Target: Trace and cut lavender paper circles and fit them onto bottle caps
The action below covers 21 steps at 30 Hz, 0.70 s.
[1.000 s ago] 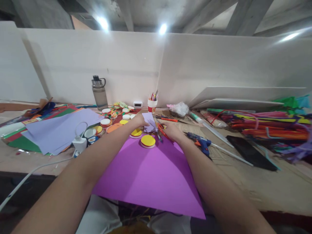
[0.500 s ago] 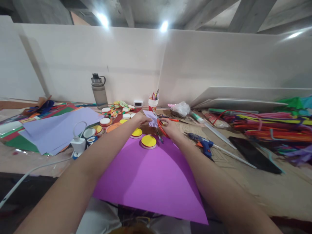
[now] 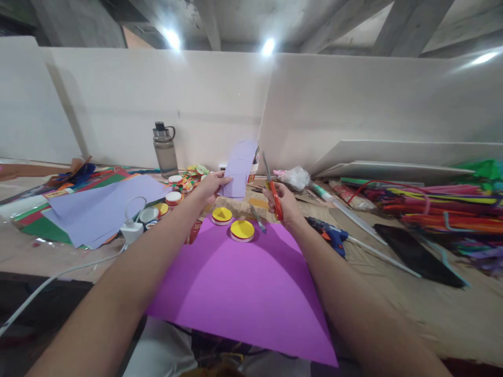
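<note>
My left hand (image 3: 213,186) pinches the lower left edge of a lilac paper strip (image 3: 239,170), which stands upright in front of a pen cup (image 3: 252,173). In my right hand (image 3: 286,203) are orange-handled scissors (image 3: 275,197), their blades pointing up and away, apart from the paper. Below both hands a large purple sheet (image 3: 243,293) hangs over the front edge. Two yellow-topped discs (image 3: 242,229) rest on its far end, beside a thin pen-like tool (image 3: 258,219).
On the left are lilac sheets (image 3: 102,204), a white plug (image 3: 131,231), a bottle (image 3: 165,152) and several small discs (image 3: 173,198). To the right lie a blue glue gun (image 3: 334,238), a black phone-like slab (image 3: 418,254) and coloured strips (image 3: 424,201).
The lilac paper has been raised and now stands taller in my left hand. My right hand has drawn the scissors away from it to the right and turned the blades upward.
</note>
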Available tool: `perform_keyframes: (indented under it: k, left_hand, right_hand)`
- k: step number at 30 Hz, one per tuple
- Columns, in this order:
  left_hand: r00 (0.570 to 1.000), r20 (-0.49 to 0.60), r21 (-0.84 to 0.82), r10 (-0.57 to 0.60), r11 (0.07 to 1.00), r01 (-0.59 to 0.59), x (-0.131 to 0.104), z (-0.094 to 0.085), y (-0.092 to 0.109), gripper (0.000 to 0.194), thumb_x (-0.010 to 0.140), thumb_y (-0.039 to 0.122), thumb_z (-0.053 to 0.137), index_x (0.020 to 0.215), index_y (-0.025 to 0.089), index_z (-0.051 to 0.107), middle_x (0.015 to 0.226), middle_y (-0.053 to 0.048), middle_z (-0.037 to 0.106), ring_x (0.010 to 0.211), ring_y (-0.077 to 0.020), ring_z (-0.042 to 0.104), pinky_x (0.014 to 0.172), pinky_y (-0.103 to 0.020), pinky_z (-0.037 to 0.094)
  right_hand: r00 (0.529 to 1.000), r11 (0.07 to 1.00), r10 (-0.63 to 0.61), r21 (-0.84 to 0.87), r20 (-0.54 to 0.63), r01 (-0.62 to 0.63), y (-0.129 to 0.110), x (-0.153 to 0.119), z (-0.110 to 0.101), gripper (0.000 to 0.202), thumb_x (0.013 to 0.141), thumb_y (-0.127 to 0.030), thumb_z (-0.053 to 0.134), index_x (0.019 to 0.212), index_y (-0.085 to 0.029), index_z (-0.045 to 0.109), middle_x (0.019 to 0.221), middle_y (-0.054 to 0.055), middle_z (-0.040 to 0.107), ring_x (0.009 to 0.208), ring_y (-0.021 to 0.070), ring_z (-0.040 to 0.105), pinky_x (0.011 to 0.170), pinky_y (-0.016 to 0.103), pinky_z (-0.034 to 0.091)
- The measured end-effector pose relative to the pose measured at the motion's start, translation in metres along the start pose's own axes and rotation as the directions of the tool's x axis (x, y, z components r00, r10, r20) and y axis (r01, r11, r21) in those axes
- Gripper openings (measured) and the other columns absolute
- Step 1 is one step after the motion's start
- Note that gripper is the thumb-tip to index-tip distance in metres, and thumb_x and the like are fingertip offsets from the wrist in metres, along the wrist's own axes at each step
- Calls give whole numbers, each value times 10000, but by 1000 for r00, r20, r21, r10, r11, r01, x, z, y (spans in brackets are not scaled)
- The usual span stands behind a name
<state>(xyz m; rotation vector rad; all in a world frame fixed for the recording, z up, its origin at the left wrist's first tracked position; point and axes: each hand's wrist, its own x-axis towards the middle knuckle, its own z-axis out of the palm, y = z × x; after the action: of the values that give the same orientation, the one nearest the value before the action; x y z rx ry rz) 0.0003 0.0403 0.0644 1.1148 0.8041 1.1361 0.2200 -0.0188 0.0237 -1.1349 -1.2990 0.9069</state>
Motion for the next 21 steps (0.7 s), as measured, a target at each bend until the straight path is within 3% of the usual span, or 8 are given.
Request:
perform_keyframes:
  k: [3,8,13,21]
  left_hand:
    - [994,27,12,109,994,-109,-8,-21,18,296,721,100,729,1017,108,707,827,-56,760,711,-145,705,670,-226,573]
    - [985,13,16,174,985,-174,-20,-31,24,342,725,148,731,1064,123,692,871,-52,758,705,-135,690,618,-206,537]
    - [988,74,35,134,990,-137,-23,-23,13,351,694,153,751,1039,115,698,845,-49,754,669,-128,669,633,-214,527]
    - [986,166,131,20,990,-42,-30,-23,16,415,658,177,810,1054,110,707,814,-37,737,647,-118,657,617,-204,503]
  right_hand:
    - [998,994,59,88,-7,-59,-10,-3,0,504,696,-540,770,1019,-268,495,686,-82,454,476,76,410,460,229,457]
    - [974,993,24,-121,223,4,-27,-18,-5,477,742,-592,740,978,-262,489,821,-25,509,704,129,557,628,277,567]
    - [916,969,46,-239,399,55,-42,-28,-12,446,809,-641,644,846,-234,465,717,-16,530,534,115,524,463,245,434]
    - [889,972,3,-210,457,105,-45,-27,-23,475,844,-677,579,800,-219,458,733,-12,543,506,108,538,428,247,406]
